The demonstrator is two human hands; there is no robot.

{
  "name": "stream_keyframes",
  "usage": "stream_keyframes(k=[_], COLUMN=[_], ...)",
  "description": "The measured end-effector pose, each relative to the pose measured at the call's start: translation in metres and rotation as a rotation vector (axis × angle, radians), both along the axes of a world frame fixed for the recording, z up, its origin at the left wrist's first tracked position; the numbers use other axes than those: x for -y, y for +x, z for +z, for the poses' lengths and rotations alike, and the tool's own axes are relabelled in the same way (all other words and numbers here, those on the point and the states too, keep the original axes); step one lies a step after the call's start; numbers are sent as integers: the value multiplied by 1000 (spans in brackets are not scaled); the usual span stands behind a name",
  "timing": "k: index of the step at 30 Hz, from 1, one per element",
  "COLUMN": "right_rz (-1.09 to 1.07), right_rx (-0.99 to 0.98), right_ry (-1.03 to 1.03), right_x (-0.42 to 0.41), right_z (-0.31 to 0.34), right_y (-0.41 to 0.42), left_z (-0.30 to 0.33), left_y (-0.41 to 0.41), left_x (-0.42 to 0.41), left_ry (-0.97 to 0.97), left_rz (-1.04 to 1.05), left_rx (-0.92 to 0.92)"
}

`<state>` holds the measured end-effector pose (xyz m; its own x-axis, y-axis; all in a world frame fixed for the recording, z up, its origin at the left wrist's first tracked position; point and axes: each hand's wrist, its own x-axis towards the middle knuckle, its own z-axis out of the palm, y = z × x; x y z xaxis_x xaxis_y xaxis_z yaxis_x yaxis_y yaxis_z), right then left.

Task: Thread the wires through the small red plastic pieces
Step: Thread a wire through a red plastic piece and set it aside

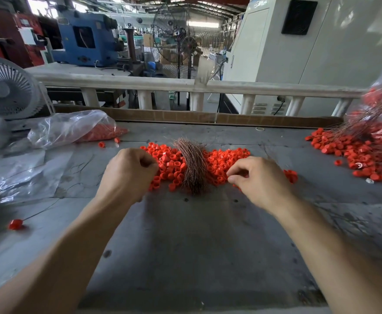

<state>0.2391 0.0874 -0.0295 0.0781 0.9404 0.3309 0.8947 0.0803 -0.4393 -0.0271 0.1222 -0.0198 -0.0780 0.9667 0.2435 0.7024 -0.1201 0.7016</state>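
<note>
Two bare forearms in the foreground, reaching forward over a grey, scuffed bench. Left hand knuckles up, fingers curled tight toward the palm at the left edge of the red pieces; anything pinched inside hidden. Right hand palm down, fingers bent, fingertips touching the right half of the heap; grip on a piece impossible to tell. Pieces small, glossy, ring-like plastic caps, too many to count, spread in one low heap across the bench middle. One bundle of thin coppery wires lying across the heap's centre between the hands, ends bristly and fanned. Second heap of red pieces with wires through them at far right, beside a clear bag. Another crinkled clear bag holding red pieces at left. Single piece on a wire near the left edge. Two fans: white one at left, a tall wire-caged one behind the railing.
</note>
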Motion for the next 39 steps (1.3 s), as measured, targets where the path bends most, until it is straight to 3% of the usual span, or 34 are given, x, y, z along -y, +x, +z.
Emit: stream_keyframes(k=[11,22,32,39], right_rz=[192,319,332,353], right_rx=[54,52,222,246], right_ry=[92,209,342,342], right_x=[3,11,8,5], right_z=[0,3,-1,-2], right_y=[-24,-51,-72,-70], left_z=[-7,-11,-3,4], left_y=[11,12,10,10], left_x=[3,5,5,3], left_ry=[-11,17,38,18], left_rz=[-199,-180,-189,-155], left_rx=[-157,-314,-185,101])
